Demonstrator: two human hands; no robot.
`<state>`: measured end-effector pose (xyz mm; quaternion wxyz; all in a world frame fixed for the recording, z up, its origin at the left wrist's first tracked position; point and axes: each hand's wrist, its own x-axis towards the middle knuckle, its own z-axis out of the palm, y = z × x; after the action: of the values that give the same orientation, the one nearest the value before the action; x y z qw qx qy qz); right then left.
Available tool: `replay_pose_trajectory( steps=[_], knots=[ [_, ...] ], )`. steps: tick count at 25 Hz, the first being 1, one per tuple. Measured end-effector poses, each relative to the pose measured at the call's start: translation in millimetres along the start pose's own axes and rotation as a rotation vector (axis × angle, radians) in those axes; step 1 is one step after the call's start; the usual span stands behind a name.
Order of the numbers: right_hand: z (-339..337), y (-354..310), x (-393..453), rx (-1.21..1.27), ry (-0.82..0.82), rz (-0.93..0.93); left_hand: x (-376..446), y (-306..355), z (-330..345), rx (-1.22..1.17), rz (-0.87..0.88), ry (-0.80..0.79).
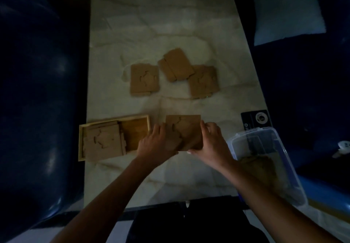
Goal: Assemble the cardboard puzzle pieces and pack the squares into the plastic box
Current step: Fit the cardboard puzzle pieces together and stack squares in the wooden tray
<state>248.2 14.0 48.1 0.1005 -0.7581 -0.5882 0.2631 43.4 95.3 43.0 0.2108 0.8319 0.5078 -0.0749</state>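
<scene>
Square in hand: a cardboard square [184, 132] made of jigsaw-cut parts sits between the two hands, just above the table [170, 34]; its near-left part looks a shade proud of the rest, though the light is too dim to be sure.
Step, as I read it: closing the last seam so the square holds together before it goes into the box.
Doing it well: I'd squeeze evenly from both sides, keep the sheet flat, and press that near-left tab down until flush; lifted by one edge, it would likely buckle along the cut lines.
Left hand [154, 144]: fingers curled round the square's left edge and near corner, narrow, holding it.
Right hand [211, 141]: fingers wrapped over the right edge, thumb under the near edge, also clamped narrow on the square.
Right of the grip: the plastic box [265, 159], clear, overhanging the table's edge, something brown lying in its near end.
Left of the grip: a wooden tray [115, 119], just beside the left hand, holding another tray square [104, 141] in its left half.
Beyond the grip: three loose squares [176, 73] spread on the table, the middle one overlapping its right neighbour.
Further right: a dark card [255, 119], and a pale cushion [286, 11] well apart.
</scene>
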Motion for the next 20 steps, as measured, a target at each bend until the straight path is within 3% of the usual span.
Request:
replay_pose_trajectory(
  steps=[10,20],
  knots=[
    [35,12,-34,-0.120,-0.046,-0.020,-32,-3,44,0.112,0.088,0.173],
    [64,19,-73,-0.207,-0.237,0.020,-71,7,77,0.112,0.049,0.015]
  ],
)
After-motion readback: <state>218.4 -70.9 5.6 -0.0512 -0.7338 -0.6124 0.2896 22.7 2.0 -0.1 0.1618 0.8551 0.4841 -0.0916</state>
